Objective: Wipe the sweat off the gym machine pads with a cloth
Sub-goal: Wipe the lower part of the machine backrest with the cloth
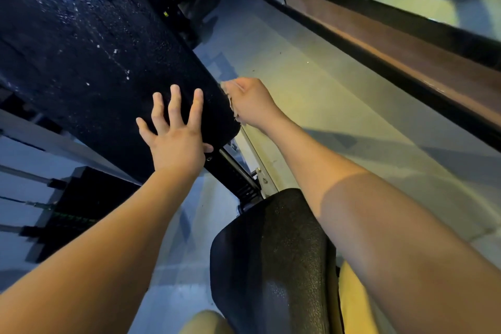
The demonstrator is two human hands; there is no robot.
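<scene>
On the wet back pad (89, 43), left hand (176, 141) flat, fingers splayed; right hand (250, 102) fisted around a barely visible cloth (232, 102).

The long back pad (89, 43) at ten o'clock is black, grained vinyl-like upholstery, glossy and wet-looking with bright flecks. The seat pad (273, 255) at six o'clock has the same pebbled black skin, duller, with a soft sheen. At two o'clock a wooden-looking brown panel (385, 43) shows a smooth satin finish; the floor (311, 84) looks smooth and matt.
</scene>
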